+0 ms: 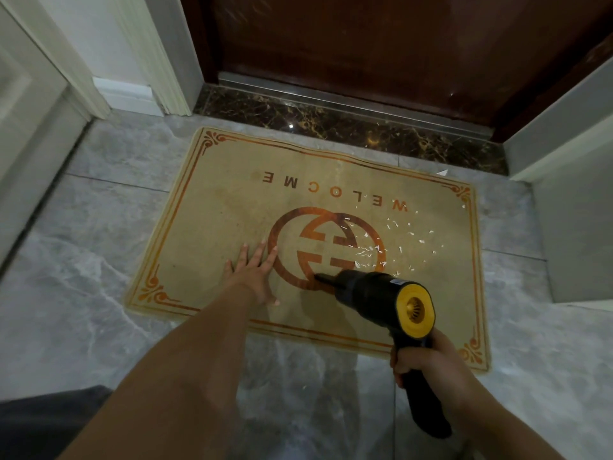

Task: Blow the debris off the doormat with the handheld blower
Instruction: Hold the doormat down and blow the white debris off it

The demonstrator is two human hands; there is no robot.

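**Blowing under way, scraps still on the mat**

Nearest the person, the right hand (421, 361) grips the blower (384, 293), nozzle low over the doormat (212, 207). The left hand (253, 272) presses flat, fingers spread, on the doormat. Beyond the nozzle lie white scraps (398, 237). Next, probably sweep the airflow toward the doormat's far right edge.

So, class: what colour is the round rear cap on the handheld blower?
Yellow, on the black blower; its rear cap shows clearly in the head view.
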